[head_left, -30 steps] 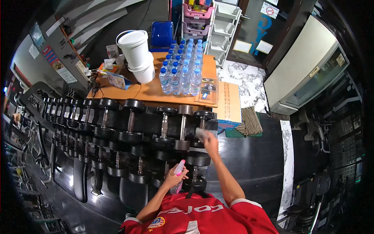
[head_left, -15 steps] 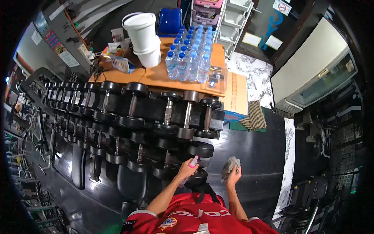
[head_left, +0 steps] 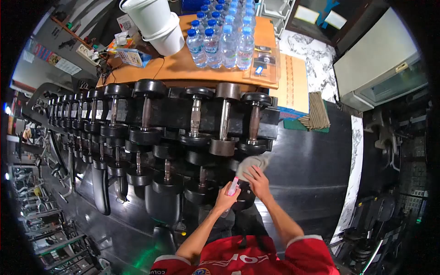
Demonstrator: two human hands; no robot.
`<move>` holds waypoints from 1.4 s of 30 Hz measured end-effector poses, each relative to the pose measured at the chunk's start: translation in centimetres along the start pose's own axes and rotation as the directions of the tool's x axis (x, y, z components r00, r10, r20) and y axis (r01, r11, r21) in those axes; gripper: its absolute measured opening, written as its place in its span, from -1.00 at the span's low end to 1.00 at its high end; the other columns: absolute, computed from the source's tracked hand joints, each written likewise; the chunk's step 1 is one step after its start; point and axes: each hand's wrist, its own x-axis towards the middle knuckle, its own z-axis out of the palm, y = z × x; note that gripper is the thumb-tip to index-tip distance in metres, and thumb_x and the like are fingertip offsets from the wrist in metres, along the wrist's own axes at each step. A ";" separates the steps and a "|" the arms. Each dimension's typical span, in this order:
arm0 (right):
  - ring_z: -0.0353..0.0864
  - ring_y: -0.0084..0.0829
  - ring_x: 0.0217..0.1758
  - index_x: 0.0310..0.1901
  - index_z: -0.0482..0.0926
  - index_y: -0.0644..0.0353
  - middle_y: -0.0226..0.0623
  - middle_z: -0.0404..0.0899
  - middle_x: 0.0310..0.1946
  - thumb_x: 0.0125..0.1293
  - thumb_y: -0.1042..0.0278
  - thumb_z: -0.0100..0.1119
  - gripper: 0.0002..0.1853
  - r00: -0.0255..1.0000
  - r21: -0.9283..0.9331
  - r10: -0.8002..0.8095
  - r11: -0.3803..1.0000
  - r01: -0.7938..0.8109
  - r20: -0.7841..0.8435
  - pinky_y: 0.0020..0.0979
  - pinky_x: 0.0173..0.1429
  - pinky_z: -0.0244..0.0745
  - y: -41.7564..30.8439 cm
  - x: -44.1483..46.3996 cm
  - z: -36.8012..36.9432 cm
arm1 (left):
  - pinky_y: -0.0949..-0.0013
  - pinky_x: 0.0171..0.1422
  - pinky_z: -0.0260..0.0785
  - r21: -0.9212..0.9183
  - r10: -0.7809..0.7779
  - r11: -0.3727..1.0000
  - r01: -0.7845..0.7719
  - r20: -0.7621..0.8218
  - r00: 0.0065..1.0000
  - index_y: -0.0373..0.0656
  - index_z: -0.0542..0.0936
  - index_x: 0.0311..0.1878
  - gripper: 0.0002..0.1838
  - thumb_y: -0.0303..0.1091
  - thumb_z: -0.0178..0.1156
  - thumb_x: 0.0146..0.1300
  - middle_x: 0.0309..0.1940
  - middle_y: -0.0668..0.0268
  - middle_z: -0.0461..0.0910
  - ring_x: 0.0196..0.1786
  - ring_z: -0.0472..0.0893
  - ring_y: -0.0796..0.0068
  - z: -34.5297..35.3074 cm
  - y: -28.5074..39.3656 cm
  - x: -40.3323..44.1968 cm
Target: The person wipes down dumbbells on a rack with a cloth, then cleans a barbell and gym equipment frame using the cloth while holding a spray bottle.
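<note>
My left hand (head_left: 226, 198) is closed round a spray bottle (head_left: 234, 185) with a pink and white top; most of its body is hidden behind the fingers and wrist. Over the right end of the lower dumbbell row, my right hand (head_left: 258, 184) grips a grey cloth (head_left: 252, 166), its fingers spread over the fabric. The cloth hides part of a black dumbbell (head_left: 246, 198) below; whether they touch I cannot tell. Just above the cloth, on the upper row, lies a dumbbell with a worn brown handle (head_left: 254, 123).
The two-tier rack (head_left: 176, 110) carries several dumbbells leftward. Behind it, a wooden table (head_left: 167, 75) holds water bottles (head_left: 211, 48) and stacked white buckets (head_left: 167, 39). A cardboard box (head_left: 292, 87), a striped mat (head_left: 317, 112) and a white fridge (head_left: 378, 64) stand to the right.
My right hand has swung left and up with the cloth, from over the floor to the rack's end, beside my left hand. The view has shifted closer to the rack.
</note>
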 end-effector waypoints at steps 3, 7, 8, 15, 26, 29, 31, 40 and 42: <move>0.33 -0.21 0.29 -0.14 0.61 -0.04 -0.35 0.47 0.09 -0.04 0.43 0.19 -0.66 0.993 -0.112 -0.101 0.988 0.107 0.060 -0.11 0.37 0.22 0.3 3.7 4.9 | 0.48 -0.54 0.40 0.013 -0.029 0.999 0.030 -0.048 0.998 -0.24 0.51 -0.20 -0.83 -0.41 0.25 0.19 -0.43 0.34 0.57 -0.56 0.55 0.60 -1.8 -1.1 -1.4; 0.39 -0.24 0.20 -0.22 0.62 0.02 -0.34 0.52 -0.01 0.09 0.30 0.07 -0.78 0.937 -0.294 -0.099 0.934 0.204 0.336 -0.19 0.26 0.30 -0.9 6.1 11.1 | 0.49 -0.56 0.36 -0.118 -0.070 0.992 0.053 -0.147 0.987 -0.24 0.50 -0.19 -0.84 -0.47 0.24 0.19 -0.45 0.34 0.55 -0.63 0.52 0.60 -3.0 -3.4 -2.6; 0.41 -0.25 0.17 -0.23 0.62 0.04 -0.32 0.53 -0.04 0.13 0.27 0.03 -0.78 0.892 -0.370 0.005 0.911 0.183 0.453 -0.22 0.21 0.33 -1.1 6.5 12.3 | 0.49 -0.56 0.36 -0.081 -0.093 0.993 0.082 -0.149 0.985 -0.23 0.50 -0.18 -0.84 -0.47 0.23 0.19 -0.45 0.33 0.55 -0.63 0.51 0.60 -3.0 -3.0 -2.7; 0.39 -0.27 0.22 -0.19 0.62 0.00 -0.36 0.54 -0.04 0.04 0.38 0.10 -0.75 0.940 -0.176 -0.118 0.967 0.181 0.321 -0.21 0.24 0.33 -0.7 5.6 8.1 | 0.48 -0.53 0.44 -0.023 -0.100 0.995 0.099 -0.064 0.993 -0.26 0.47 -0.18 -0.85 -0.46 0.20 0.24 -0.35 0.30 0.56 -0.57 0.55 0.57 -2.5 -2.1 -2.9; 0.55 -0.37 -0.13 -0.04 0.51 0.19 -0.27 0.56 -0.19 0.25 0.42 -0.18 -0.69 0.386 0.822 0.782 -0.265 -0.503 0.489 -0.33 0.01 0.45 17.2 -6.0 12.6 | 0.49 -0.53 0.44 0.004 -0.151 0.988 0.152 -0.042 0.988 -0.26 0.47 -0.20 -0.87 -0.49 0.20 0.24 -0.30 0.30 0.55 -0.55 0.55 0.59 -3.0 -4.7 -3.7; 0.49 -0.47 -0.24 -0.09 0.55 0.16 -0.37 0.56 -0.28 0.24 0.42 -0.17 -0.70 0.349 0.674 0.804 -0.084 -0.734 0.480 -0.40 -0.18 0.43 16.5 -2.4 9.7 | 0.50 -0.54 0.45 0.050 -0.211 0.976 0.211 -0.015 0.977 -0.25 0.47 -0.19 -0.88 -0.51 0.19 0.23 -0.29 0.30 0.54 -0.55 0.54 0.60 -3.5 -4.8 -3.9; 0.43 -0.51 -0.31 -0.09 0.57 0.21 -0.42 0.54 -0.33 0.23 0.50 -0.17 -0.68 0.316 0.627 0.826 -0.057 -0.777 0.467 -0.43 -0.24 0.38 14.0 -1.3 7.5 | 0.50 -0.54 0.45 -0.006 -0.176 0.984 0.176 -0.036 0.984 -0.25 0.48 -0.19 -0.88 -0.53 0.19 0.23 -0.32 0.32 0.55 -0.55 0.54 0.61 -3.9 -5.5 -4.3; 0.59 -0.23 -0.06 -0.08 0.60 0.21 -0.07 0.60 -0.16 0.21 0.38 0.02 -0.73 0.817 0.360 0.575 0.754 -0.549 0.042 -0.31 0.08 0.43 10.2 1.8 2.8 | 0.52 -0.53 0.44 0.024 -0.212 0.977 0.212 0.002 0.977 -0.25 0.48 -0.21 -0.90 -0.55 0.17 0.23 -0.28 0.31 0.54 -0.55 0.52 0.62 -4.1 -5.2 -3.8; 0.63 -0.24 -0.15 -0.09 0.62 0.19 -0.11 0.63 -0.27 0.22 0.23 0.08 -0.70 0.628 0.349 0.670 0.523 -0.777 0.394 -0.31 -0.03 0.48 14.9 3.1 3.8 | 0.51 -0.52 0.40 0.002 -0.180 0.984 0.180 0.004 0.984 -0.23 0.48 -0.20 -0.89 -0.49 0.19 0.23 -0.35 0.33 0.56 -0.56 0.53 0.62 -4.0 -5.2 -3.8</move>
